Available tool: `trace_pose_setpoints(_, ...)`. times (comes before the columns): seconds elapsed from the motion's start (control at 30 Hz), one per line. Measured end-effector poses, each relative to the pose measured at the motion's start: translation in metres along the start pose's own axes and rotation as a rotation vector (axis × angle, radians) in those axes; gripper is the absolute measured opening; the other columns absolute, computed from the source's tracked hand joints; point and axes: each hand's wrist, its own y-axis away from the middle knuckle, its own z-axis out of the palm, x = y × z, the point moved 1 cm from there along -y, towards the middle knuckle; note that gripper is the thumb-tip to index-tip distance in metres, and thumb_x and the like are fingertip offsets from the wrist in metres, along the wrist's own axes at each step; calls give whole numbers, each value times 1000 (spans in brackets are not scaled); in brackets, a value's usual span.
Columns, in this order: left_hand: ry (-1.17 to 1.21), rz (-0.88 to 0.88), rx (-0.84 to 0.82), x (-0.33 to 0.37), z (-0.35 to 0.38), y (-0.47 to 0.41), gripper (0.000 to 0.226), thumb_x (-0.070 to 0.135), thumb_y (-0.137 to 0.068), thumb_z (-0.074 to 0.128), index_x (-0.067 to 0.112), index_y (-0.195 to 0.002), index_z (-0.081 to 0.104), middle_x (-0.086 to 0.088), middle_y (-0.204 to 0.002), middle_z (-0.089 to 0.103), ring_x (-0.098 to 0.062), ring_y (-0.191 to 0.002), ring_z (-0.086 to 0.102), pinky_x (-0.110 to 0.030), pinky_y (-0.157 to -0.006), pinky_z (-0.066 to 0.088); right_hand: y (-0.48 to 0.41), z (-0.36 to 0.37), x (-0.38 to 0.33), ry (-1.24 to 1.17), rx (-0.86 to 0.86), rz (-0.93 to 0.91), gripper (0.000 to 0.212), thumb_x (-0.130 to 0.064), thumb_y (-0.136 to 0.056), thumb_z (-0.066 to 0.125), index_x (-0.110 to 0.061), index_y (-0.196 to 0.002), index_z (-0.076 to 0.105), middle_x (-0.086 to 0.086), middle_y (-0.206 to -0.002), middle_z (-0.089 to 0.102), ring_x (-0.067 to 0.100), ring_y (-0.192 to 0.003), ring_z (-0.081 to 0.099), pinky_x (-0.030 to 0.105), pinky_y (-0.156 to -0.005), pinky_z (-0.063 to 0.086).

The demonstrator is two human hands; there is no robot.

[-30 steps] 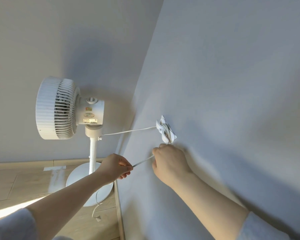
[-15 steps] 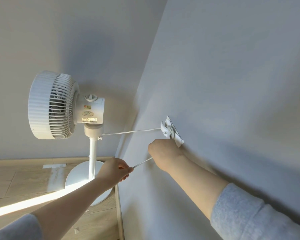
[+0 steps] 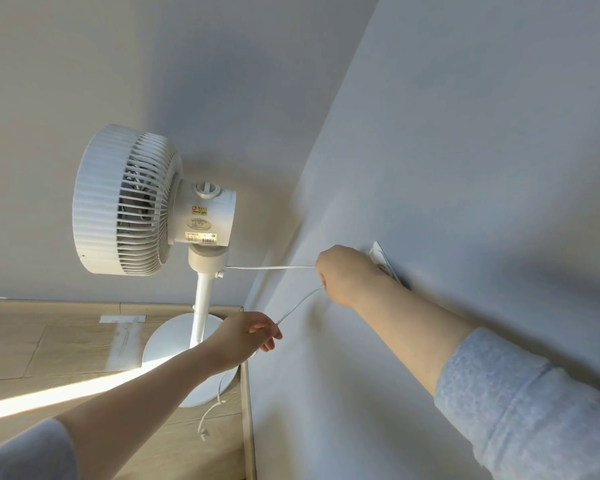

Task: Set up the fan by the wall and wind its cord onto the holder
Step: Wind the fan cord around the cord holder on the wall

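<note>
Fan: pedestal fan [image 3: 153, 202] stands by the wall; done.
Right grip [image 3: 347, 275]: closed on cord [image 3: 271, 267] at holder [image 3: 381, 256].
Left grip [image 3: 246, 336]: pinches slack below.
Left: loose tail unwound.

The fan [image 3: 146, 202] looks smooth white plastic, the floor [image 3: 49, 341] pale matt wood, the sleeve [image 3: 520, 403] soft grey cloth.

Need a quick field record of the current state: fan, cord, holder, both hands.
fan: white pedestal fan, upright on the wood floor in the corner, head facing left
cord: white cord runs from the fan's neck to the right hand; a second stretch passes between the two hands; loose end trails on the floor
holder: white holder fixed on the right wall, mostly hidden by the right hand
left hand: left hand pinches the cord, away from the wall
right hand: right hand at the holder, closed on the cord
</note>
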Motion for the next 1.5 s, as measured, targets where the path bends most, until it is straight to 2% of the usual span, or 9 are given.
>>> trace_pose_setpoints(0.07, 22, 1, 15, -3, -3, -4, 26, 20, -93, 50, 22, -75, 69, 5, -70, 67, 1, -63, 61, -26, -72, 48, -5, -3, 1, -12, 5, 11, 23, 7, -84, 50, -12, -91, 61, 4, -70, 46, 28, -75, 49, 27, -65, 37)
trace_pose_setpoints(0.23, 81, 37, 111, 7, -17, -19, 22, 16, -91, 54, 23, -75, 67, 5, -70, 65, -2, -62, 60, -27, -72, 50, -19, -16, 10, -92, 37, 52, 27, 2, -84, 52, -9, -105, 64, 9, -111, 62, 30, -99, 62, 29, -71, 48)
trace_pose_setpoints(0.4, 142, 96, 185, 27, -31, -36, 17, 14, -92, 55, 6, -88, 69, 2, -66, 61, 5, -50, 56, -4, -54, 44, -28, -27, 32, -160, 49, 91, 19, -5, -76, 57, -14, -88, 69, 5, -101, 70, 27, -93, 65, 30, -74, 52)
trace_pose_setpoints(0.67, 82, 35, -10, 23, -25, -42, 25, 26, -96, 46, 18, -86, 68, 3, -75, 65, -4, -61, 55, -17, -63, 44, -38, -34, 40, -49, 29, 120, 30, 1, -75, 50, -10, -97, 68, 6, -104, 69, 28, -95, 66, 30, -75, 52)
trace_pose_setpoints(0.83, 214, 67, 72, 36, -20, -44, 21, 16, -96, 47, 11, -101, 67, 2, -77, 60, 0, -63, 57, -1, -54, 39, -34, -44, 47, 43, 106, 109, 30, 0, -78, 53, -12, -101, 67, 7, -108, 66, 28, -100, 64, 30, -78, 50)
trace_pose_setpoints(1.27, 229, 100, 200, 75, -30, -37, 28, 2, -92, 41, 18, -99, 63, 2, -72, 61, -10, -58, 54, -13, -56, 49, -18, -58, 40, 146, 114, 192, 26, 3, -84, 55, -6, -107, 62, 11, -115, 64, 29, -108, 62, 31, -82, 51)
trace_pose_setpoints(1.37, 225, 101, 157, 80, -32, -35, 30, 1, -92, 40, 9, -101, 67, 0, -70, 60, -11, -60, 55, -19, -63, 51, -10, -61, 43, 132, 119, 227, 13, 5, -81, 55, -7, -80, 59, 10, -91, 62, 33, -90, 62, 27, -65, 45)
trace_pose_setpoints(1.43, 237, 128, 137, 82, -33, -32, 28, 1, -92, 43, 7, -102, 68, 0, -69, 60, -10, -60, 56, -20, -63, 51, -4, -63, 49, 94, 129, 248, 30, 6, -79, 54, -11, -59, 41, 4, -67, 47, 32, -75, 51, 21, -50, 32)
trace_pose_setpoints(1.5, 251, 149, 135, 85, -33, -30, 27, 1, -92, 44, 8, -101, 68, 0, -68, 61, -7, -57, 55, -20, -62, 50, 4, -66, 54, 54, 145, 246, 21, 6, -78, 54, -8, -64, 49, 4, -68, 51, 31, -74, 52, 21, -49, 33)
